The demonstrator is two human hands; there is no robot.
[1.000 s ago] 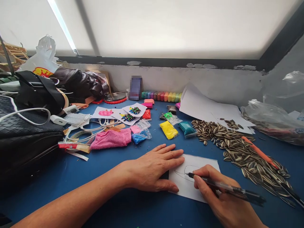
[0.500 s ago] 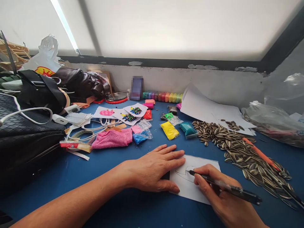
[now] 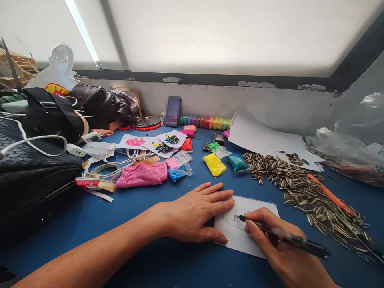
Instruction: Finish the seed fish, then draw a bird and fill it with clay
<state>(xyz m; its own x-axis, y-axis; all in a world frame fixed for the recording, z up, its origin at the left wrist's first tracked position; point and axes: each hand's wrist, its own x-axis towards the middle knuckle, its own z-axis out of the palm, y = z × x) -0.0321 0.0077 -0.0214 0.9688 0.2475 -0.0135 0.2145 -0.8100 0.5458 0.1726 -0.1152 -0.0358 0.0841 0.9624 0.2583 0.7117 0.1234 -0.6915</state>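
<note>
A small white sheet of paper (image 3: 240, 244) lies on the blue table with thin, curved pen lines drawn on it. My right hand (image 3: 285, 244) grips a black pen (image 3: 288, 236), its tip touching the paper on the drawn lines. Flat beside it, my left hand (image 3: 198, 212) has its fingers spread, with fingertips and thumb resting on the paper's left edge. Part of the drawing is hidden behind my right hand and the pen.
Striped sunflower seeds (image 3: 279, 176) are heaped at the right, with an orange tool (image 3: 330, 194) on them. Beyond my hands lie a yellow clay packet (image 3: 214, 165), a teal packet (image 3: 238, 164) and a pink cloth (image 3: 142, 175). A black bag (image 3: 39, 180) stands left.
</note>
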